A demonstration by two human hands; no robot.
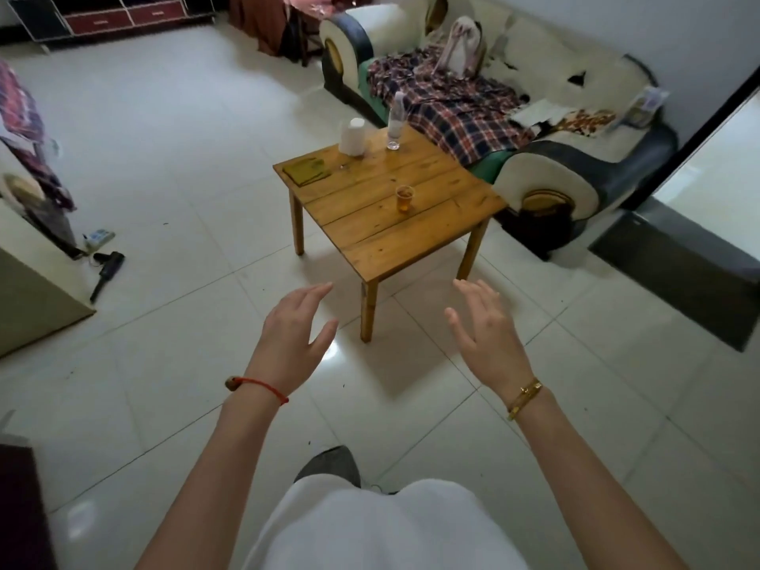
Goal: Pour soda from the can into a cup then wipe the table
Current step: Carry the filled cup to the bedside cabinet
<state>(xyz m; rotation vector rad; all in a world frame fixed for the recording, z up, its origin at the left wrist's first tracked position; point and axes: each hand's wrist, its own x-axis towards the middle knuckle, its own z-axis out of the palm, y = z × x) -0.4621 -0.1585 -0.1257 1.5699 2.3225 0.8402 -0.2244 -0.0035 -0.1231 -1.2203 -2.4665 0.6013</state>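
Note:
A small wooden table [411, 244] stands on the tiled floor ahead of me. On its middle sits a small clear cup [405, 199] holding amber liquid. A folded olive-green cloth [308, 169] lies at the table's far left corner. A white paper roll [353, 136] and a clear plastic bottle [395, 122] stand at the far edge. No soda can is in sight. My left hand [294, 331] and my right hand [483, 331] hover above the floor short of the table, fingers straight and spread, holding nothing.
A worn sofa [547, 174] with a plaid blanket [452, 104] stands right behind the table. A dark doormat [678, 277] lies at the right. A black tool [107, 268] and a power strip [98, 237] lie on the floor at the left, beside a grey mat [37, 298].

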